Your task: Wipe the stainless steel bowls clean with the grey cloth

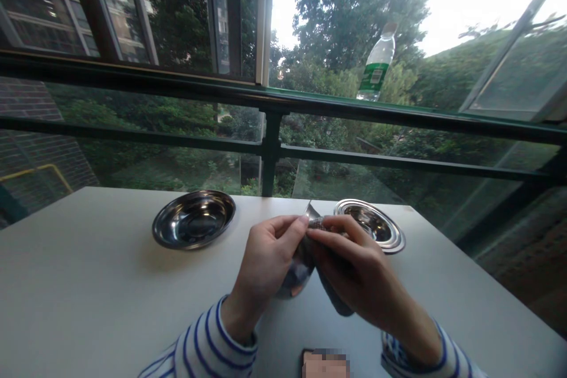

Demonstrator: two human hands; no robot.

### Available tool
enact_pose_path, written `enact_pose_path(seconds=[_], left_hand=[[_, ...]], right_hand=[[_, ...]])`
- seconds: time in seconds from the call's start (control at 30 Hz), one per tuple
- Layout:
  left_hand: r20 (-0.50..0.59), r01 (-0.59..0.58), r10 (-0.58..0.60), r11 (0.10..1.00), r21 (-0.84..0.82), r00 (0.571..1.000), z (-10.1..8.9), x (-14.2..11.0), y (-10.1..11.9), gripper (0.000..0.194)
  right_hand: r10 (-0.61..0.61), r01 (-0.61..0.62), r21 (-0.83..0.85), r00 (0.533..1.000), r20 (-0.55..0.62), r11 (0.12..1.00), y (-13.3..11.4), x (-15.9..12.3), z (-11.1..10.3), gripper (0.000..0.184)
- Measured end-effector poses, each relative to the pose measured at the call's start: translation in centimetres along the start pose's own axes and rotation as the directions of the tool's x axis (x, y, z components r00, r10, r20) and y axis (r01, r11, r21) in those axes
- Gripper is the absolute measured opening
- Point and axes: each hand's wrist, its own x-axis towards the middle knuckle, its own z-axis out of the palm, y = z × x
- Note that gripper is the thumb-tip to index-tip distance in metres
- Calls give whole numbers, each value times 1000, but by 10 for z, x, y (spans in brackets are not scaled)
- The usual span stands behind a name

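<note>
My left hand [270, 251] and my right hand [354, 260] meet over the middle of the white table. Both are closed, thumbs and fingers pinching a small metal piece [312, 210] with a flared, shiny edge and a dotted, mesh-like surface. Its exact kind is hidden by the fingers. Under my right palm a dark grey, rounded, handle-like end [335, 292] sticks out downward. Below my left hand shows a shiny, curved metal thing [297, 274], mostly covered; I cannot tell whether it is part of the held piece.
A shiny steel bowl [195, 241] sits at the back left of the white table [110, 307]. Another steel dish [396, 242] with a wide rim is at the back right. A clear bottle [375, 77] with a green label stands by the dark railing [212, 91]. A blurred-out flat object [325, 364] lies near the front.
</note>
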Motion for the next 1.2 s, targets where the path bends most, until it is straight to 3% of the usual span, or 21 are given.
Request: enact_pose_path(seconds=[0.07,0.23,0.43,0.6,0.77,0.97,1.13,1.2], left_hand=[[8,-26,26,1000,15,1000,0,0,-1,32],[-30,-91,94,991,102,995,0,-1,-1,24],[-33,-79,83,991,109,996,0,-2,1,26],[-23,-64,67,991,119,997,1,-3,0,25],[-33,-40,43,996,78,999,-1,-1,2,26],[-33,-37,40,996,86,999,-1,-3,2,25],[-26,-35,37,996,80,999,0,-3,3,27],[-14,-58,60,995,87,998,0,-3,3,28]], right_hand=[[2,-2,9,1000,0,1000,1,0,1,27],[138,-143,-47,986,-91,989,8,2,1,23],[17,-18,-24,1000,-14,1000,0,1,-1,26],[158,-165,-74,982,-100,983,6,2,-1,24],[12,-12,-23,1000,-8,1000,0,1,-2,26],[132,-136,-46,988,-85,990,5,3,-2,23],[11,-11,0,1000,-10,1000,-1,0,-3,26],[23,-23,8,1000,-10,1000,-1,0,-2,26]])
